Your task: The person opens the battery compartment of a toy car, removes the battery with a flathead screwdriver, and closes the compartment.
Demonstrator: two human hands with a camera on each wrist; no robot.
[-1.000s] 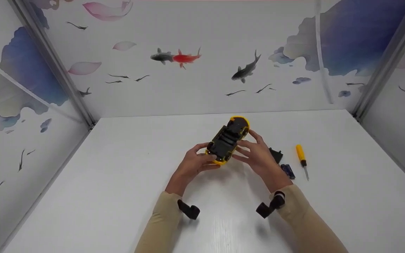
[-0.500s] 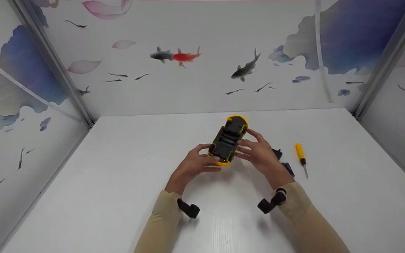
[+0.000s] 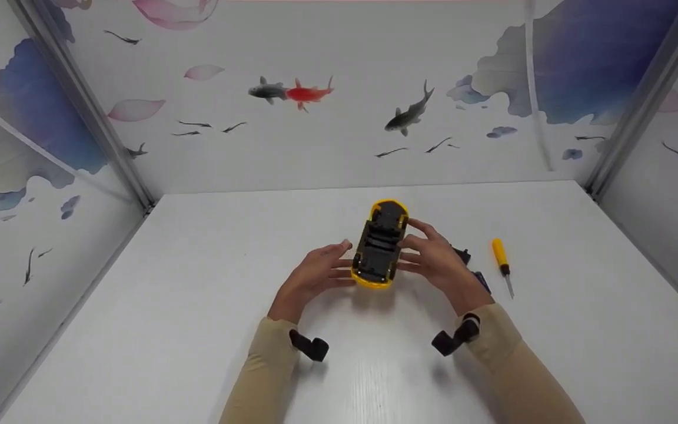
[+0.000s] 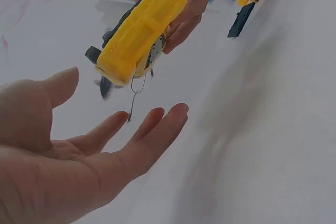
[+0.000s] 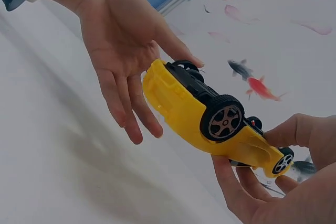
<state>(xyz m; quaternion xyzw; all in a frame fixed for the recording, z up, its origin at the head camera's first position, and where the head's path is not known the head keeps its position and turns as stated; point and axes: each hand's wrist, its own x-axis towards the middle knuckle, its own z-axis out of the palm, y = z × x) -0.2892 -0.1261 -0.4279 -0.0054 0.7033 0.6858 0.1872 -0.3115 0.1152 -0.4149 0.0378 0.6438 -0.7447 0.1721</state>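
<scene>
A yellow toy car (image 3: 379, 259) is held upside down above the table, its black underside and an open recess facing up in the head view. My right hand (image 3: 438, 268) grips the car's right side, thumb on the underside and fingers beneath the body, as the right wrist view shows. My left hand (image 3: 312, 277) lies beside the car's near end with its palm turned up and fingers extended. In the left wrist view, a gap shows between the left fingers (image 4: 152, 140) and the yellow body. The car's roof is mostly hidden.
A yellow-handled screwdriver (image 3: 500, 256) lies on the white table (image 3: 198, 306) to the right. Partly behind my right hand are a black plastic piece (image 3: 463, 255) and dark blue batteries (image 3: 481, 281). Printed walls (image 3: 339, 147) enclose the table's back and sides.
My left thumb has lifted off the car and the left hand has drawn back slightly left. The car has turned more upright in view and come a little nearer, held by the right hand.
</scene>
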